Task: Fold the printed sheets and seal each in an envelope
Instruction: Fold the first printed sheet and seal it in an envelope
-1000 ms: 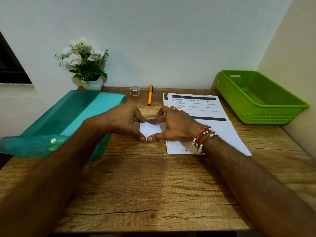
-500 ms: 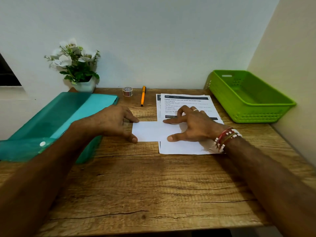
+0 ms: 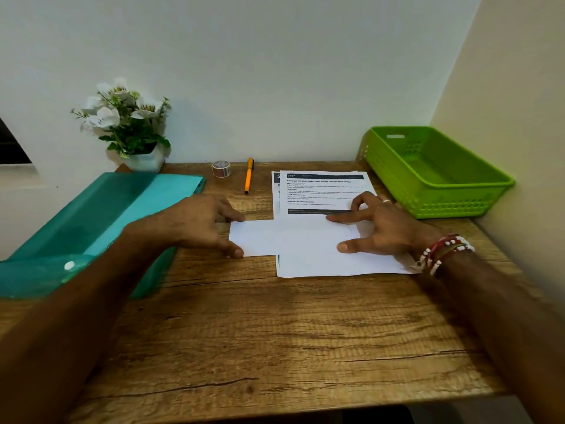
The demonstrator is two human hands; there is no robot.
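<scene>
Illumination even and moderately bright, soft, from overhead. Shadows faint: a diffuse one beneath each forearm on the counter [image 3: 275,332]. No glare noted. Wide-angle distortion bows the frame edges and stretches the forearms. Printed text on the sheets [image 3: 321,191] soft, mostly illegible.

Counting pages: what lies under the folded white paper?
The folded paper overlaps the printed sheets on its right, the table on its left. Two sheet edges show; any more are covered.
</scene>
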